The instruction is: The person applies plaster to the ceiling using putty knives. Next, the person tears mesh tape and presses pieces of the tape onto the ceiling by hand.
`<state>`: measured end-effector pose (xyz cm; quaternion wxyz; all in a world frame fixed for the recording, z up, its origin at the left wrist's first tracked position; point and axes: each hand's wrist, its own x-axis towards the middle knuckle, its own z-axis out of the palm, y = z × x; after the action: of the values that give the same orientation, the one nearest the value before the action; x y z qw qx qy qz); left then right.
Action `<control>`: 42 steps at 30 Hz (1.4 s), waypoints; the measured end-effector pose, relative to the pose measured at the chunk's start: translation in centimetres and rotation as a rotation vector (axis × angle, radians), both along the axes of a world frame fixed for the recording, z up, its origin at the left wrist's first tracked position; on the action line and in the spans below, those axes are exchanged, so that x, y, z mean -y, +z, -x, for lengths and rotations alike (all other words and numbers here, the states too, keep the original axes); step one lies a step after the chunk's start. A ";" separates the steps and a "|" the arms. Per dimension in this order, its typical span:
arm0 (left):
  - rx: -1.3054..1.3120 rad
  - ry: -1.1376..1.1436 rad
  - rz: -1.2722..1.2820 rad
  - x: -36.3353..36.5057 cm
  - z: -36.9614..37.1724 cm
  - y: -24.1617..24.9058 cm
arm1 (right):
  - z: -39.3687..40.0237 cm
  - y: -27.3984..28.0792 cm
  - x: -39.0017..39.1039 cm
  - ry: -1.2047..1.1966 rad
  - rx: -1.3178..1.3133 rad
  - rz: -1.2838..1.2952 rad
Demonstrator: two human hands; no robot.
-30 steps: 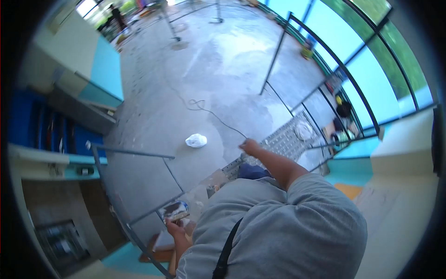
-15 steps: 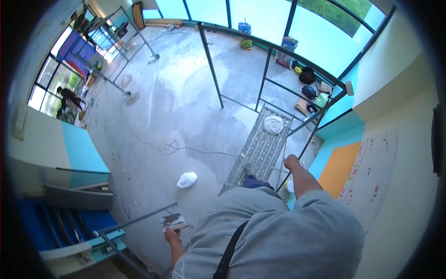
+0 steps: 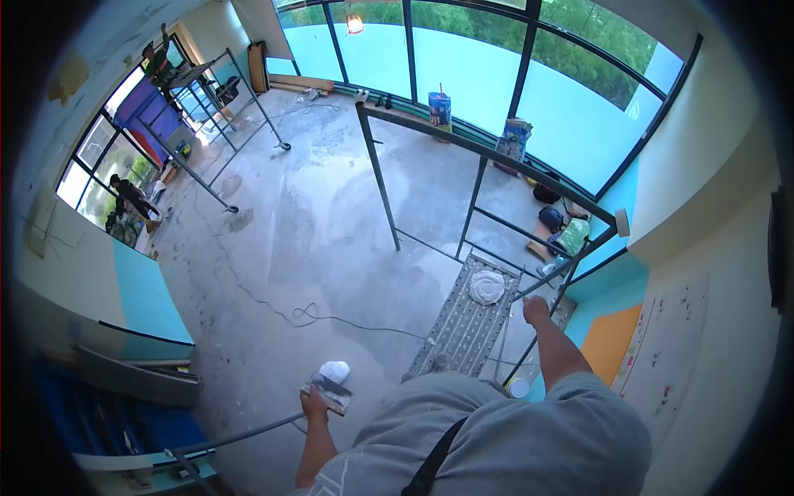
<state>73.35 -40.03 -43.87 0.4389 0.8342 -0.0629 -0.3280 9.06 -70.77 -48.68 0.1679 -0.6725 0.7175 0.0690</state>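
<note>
At the lower left, my left hand (image 3: 314,402) is closed round a flat plastering trowel (image 3: 332,388) with whitish material on it. A white bag (image 3: 335,371) shows on the floor just beyond the trowel. To the right, my right hand (image 3: 536,309) is closed at the scaffold frame's diagonal bar (image 3: 549,279); what its fingers grip is too small to make out. A perforated metal platform (image 3: 455,326) lies under my feet, with a round white mound of material (image 3: 486,287) near its far end.
A second wheeled scaffold (image 3: 223,169) stands at the upper left with a person on it. Another person (image 3: 134,197) bends by the left windows. A cable (image 3: 356,321) crosses the floor. Buckets (image 3: 440,110) and bags line the window wall. A lidded tub (image 3: 518,387) sits beside the platform.
The view has tilted up, showing more of the windows. My left hand has moved up and forward with the trowel, which now overlaps the white bag. My right hand stays by the frame.
</note>
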 end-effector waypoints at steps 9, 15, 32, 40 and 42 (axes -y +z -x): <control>0.158 -0.195 -0.171 3.8 -1.9 -1.3 | 0.7 8.3 -0.8 -0.532 0.095 0.190; 0.311 -0.125 -0.291 1.8 -2.0 -2.4 | 7.7 9.0 3.8 -0.765 0.131 0.346; 0.816 -0.926 -1.216 10.5 5.3 1.0 | 28.5 16.4 24.2 -0.994 -0.170 0.451; 0.785 -0.688 -1.242 6.9 4.9 -4.0 | 32.3 14.4 25.7 -0.902 -0.107 0.141; 0.743 -0.629 -1.197 5.9 5.7 -4.9 | 32.2 13.9 26.0 -0.911 -0.098 0.141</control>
<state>67.66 -45.88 -48.74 -0.2508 0.9277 -0.2521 -0.1138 -23.10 -96.73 -34.81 0.1008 -0.2948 0.9498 -0.0293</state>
